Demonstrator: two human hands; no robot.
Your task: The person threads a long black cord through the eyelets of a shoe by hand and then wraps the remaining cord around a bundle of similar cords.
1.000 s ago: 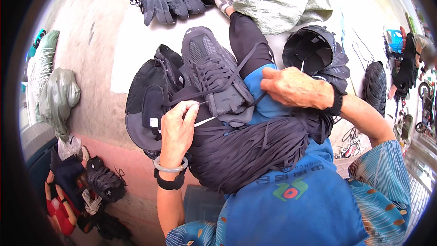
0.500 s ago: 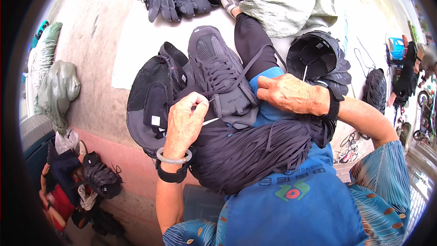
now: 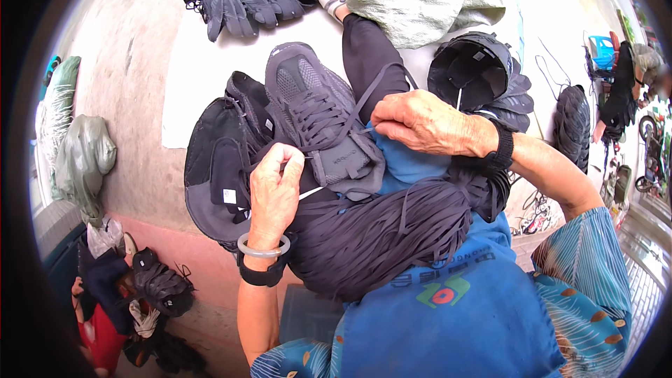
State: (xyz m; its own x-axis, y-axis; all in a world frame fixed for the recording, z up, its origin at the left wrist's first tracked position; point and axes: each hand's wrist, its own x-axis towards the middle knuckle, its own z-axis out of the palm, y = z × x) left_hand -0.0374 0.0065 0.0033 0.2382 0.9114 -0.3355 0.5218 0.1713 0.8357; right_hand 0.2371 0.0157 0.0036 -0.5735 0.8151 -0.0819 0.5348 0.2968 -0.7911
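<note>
At far left sits a bulging grey-green sack (image 3: 87, 157); below it, a person in red (image 3: 106, 329) beside a stack of dark shoe uppers (image 3: 164, 283). Next, an open black upper (image 3: 206, 175) lies against the left side of the piece before me. My left hand (image 3: 275, 182) is pinched on a dark lace end (image 3: 309, 158). The grey laced shoe upper (image 3: 325, 119) lies over my lap, between my hands, toe pointing away, with a thick bundle of laces (image 3: 385, 231) just below. My right hand (image 3: 420, 124), apart from the left, pinches a thin pale piece (image 3: 365, 130) too small to make out. Further right stand nested uppers (image 3: 469, 73), then another dark stack (image 3: 572, 126).
</note>
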